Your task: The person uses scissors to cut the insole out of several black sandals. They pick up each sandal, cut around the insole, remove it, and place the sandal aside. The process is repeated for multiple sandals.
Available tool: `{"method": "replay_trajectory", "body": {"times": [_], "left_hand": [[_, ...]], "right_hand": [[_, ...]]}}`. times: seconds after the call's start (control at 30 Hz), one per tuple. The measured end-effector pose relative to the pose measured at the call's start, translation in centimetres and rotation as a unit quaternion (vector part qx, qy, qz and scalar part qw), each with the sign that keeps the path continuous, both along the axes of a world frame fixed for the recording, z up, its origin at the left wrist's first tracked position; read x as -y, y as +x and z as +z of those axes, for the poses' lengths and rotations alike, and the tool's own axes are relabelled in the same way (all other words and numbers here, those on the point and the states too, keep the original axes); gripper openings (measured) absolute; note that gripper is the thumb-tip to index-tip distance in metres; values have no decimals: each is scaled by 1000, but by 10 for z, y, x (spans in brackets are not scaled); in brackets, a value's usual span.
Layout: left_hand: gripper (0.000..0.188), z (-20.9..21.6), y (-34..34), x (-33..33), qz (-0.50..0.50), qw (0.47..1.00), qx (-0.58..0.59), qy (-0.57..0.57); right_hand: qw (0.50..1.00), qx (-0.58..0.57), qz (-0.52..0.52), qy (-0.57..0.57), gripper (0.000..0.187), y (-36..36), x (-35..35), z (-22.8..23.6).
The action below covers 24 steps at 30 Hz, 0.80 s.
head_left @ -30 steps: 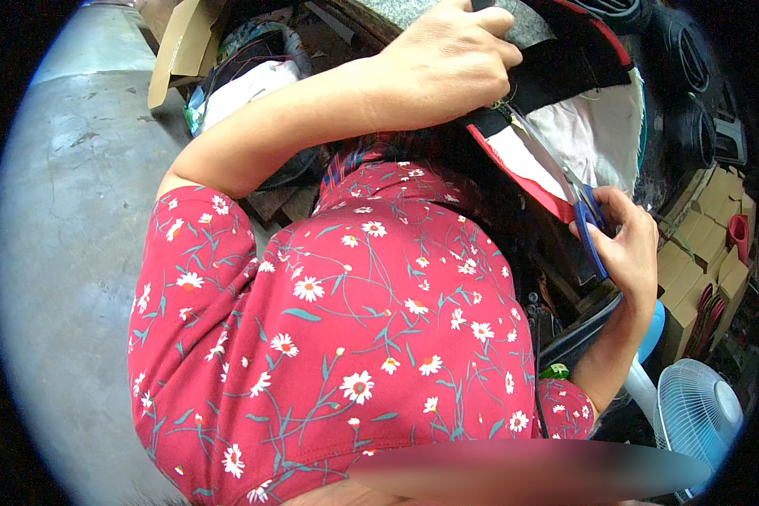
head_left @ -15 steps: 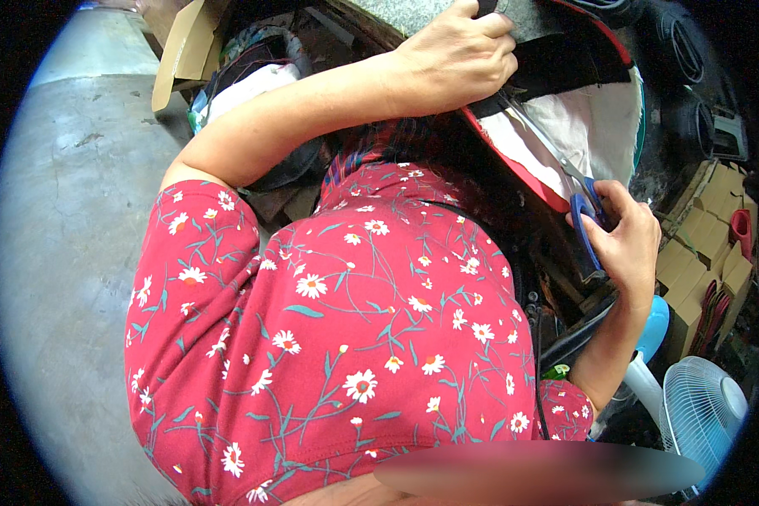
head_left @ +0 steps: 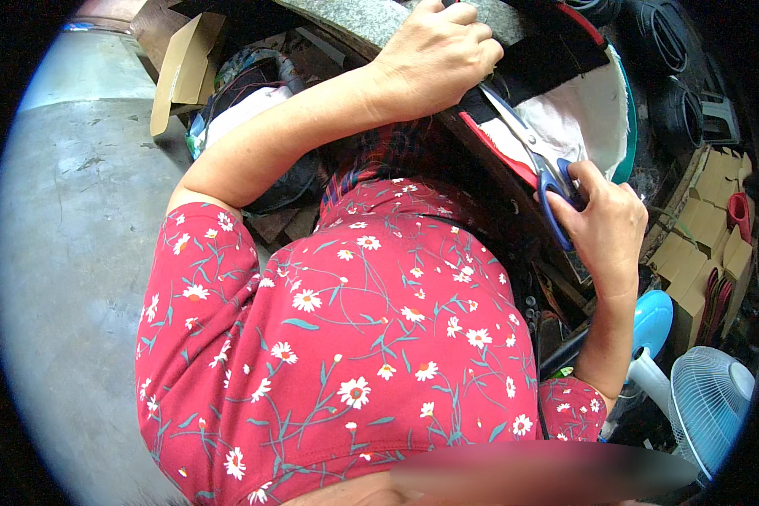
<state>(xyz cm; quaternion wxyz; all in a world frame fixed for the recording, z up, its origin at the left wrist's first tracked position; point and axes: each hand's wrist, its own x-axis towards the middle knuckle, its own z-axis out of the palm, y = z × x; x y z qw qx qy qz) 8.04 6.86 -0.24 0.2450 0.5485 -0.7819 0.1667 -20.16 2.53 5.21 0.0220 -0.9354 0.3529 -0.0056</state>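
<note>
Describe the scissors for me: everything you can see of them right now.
The scissors have blue plastic handles and long, pale metal blades. The right hand grips the handles, with fingers through the loops. The blades point up and to the left, toward the left hand, and look slightly parted. They lie along the red edge of a dark padded piece, next to white lining. The tips disappear under the left hand, so whether they are biting into the material cannot be told.

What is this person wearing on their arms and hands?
Both hands, left hand and right hand, are bare: no gloves, rings or watch show. The forearms are uncovered too. Short sleeves of a red top printed with small white daisies and thin green stems end above the elbows.
</note>
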Motion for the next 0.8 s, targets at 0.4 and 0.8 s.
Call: {"method": "replay_trajectory", "body": {"times": [0.4, 0.8], "left_hand": [[11, 9, 0, 0, -2, 998, -52, 24], [37, 36, 24, -8, -165, 966, -164, 112]], "right_hand": [[987, 23, -75, 144, 44, -11, 7, 17], [951, 73, -122, 274, 40, -40, 20, 6]]}}
